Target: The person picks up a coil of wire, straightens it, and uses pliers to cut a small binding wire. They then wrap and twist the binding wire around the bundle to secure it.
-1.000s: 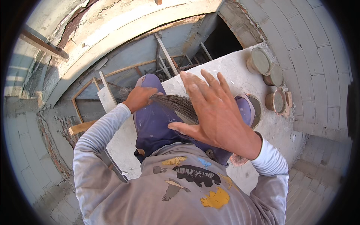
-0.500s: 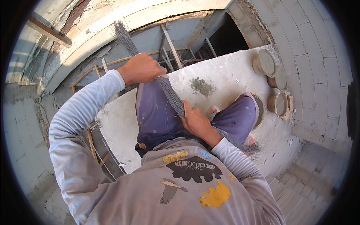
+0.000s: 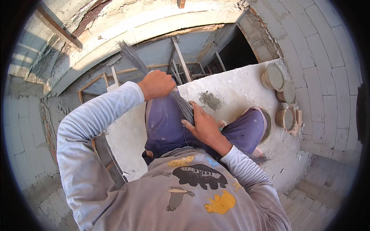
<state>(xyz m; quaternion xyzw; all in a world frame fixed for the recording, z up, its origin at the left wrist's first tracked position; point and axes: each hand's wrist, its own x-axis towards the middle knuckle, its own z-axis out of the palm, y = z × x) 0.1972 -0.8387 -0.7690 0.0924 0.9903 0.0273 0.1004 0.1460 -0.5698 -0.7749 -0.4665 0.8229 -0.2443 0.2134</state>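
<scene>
The left hand [image 3: 157, 84] is closed in a fist, back of the hand uppermost, around a bundle of thin grey strands [image 3: 183, 106]. The right hand [image 3: 204, 126] is partly closed on the same bundle at a lower point, with the fingers on the far side and the thumb extended along the near side. The bundle runs diagonally: its frayed upper end projects beyond the left hand, its middle section crosses above the left leg, and its lower end emerges past the right forearm beside the right knee. A few loose strands stand away from the bundle between the hands.

Compared with one second ago, the right hand is no longer spread open above the bundle; it now grips it. Compared with half a second ago, both hands retain hold, but the gap between them is shorter.

The bent legs, in purple trousers [image 3: 165, 122], rest over a pale, rough slab [image 3: 246, 86]. A patch of grey mortar [image 3: 210, 100] lies on the slab ahead of the knees. Round containers [image 3: 266, 81] stand along the right side of the slab, close to a grey block wall [image 3: 327, 77]; a further container [image 3: 268, 124] is partly hidden by the right knee. Beyond the far edge, timber pieces [image 3: 181, 61] stand in a recessed, shaded opening.
</scene>
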